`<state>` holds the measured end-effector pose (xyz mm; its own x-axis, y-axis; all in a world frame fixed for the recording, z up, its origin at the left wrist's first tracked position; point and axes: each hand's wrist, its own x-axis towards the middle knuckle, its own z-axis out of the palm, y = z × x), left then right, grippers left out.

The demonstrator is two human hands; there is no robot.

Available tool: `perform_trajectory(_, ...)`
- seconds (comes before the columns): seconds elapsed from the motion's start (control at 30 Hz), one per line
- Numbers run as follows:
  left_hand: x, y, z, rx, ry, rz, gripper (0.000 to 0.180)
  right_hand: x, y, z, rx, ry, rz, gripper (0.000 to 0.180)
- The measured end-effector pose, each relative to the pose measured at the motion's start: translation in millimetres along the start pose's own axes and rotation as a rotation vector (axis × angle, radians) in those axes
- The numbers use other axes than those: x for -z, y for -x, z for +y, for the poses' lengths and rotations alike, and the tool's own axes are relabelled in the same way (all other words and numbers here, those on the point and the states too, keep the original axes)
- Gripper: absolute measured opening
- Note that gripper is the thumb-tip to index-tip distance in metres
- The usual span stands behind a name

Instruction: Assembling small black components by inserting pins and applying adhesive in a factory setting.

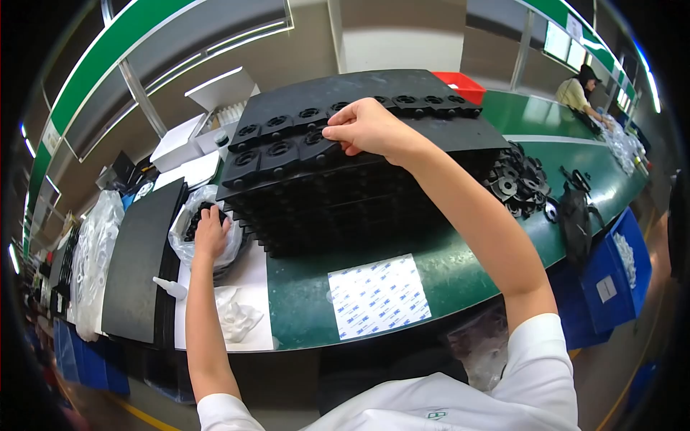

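Note:
My left hand [210, 233] reaches into a clear plastic bag [233, 248] of small black parts [192, 224]; its fingers look apart, with the tips partly hidden among the parts. My right hand [366, 129] is closed in a pinch over a square black piece with a round centre [313, 141]. What lies between thumb and forefinger is too small or hidden to make out. That piece stands in the front row of similar pieces [280, 151], on top of a tall stack of black sheets [316, 208]. Another row [406, 100] runs behind it.
A patterned white sheet [379, 296] lies on the green table [302, 309]. Loose black flat parts [514, 179] are heaped right of the stack. A white squeeze bottle [170, 287] and crumpled white cloth [236, 316] lie left. Blue bins [611, 280] stand below right; another person [578, 93] sits far right.

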<state>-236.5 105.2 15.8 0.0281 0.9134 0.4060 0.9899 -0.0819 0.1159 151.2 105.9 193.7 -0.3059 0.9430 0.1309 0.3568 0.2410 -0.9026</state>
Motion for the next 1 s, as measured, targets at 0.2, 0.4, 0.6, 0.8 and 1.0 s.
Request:
perform_trajectory(0.2,8,-5,7,0.131,-0.144,-0.162,0.023,1,49,11,0.575,0.153,0.461,0.024)
perform_trajectory(0.4,14,-18,-24,0.117,0.097,0.226,0.028,48,145,110,1.05,0.57,0.958,0.02)
perform_trajectory(0.6,12,-46,-95,0.693,0.774,0.297,0.031,127,221,249,0.046,0.862,0.856,0.032)
perform_trajectory(0.8,55,-31,-59,1.206,2.066,0.28,0.038,137,247,262,0.039,1.016,0.652,0.04)
perform_trajectory(1.0,89,32,-16,0.713,2.519,-0.11,0.027,99,246,233,0.135,0.777,0.563,0.028)
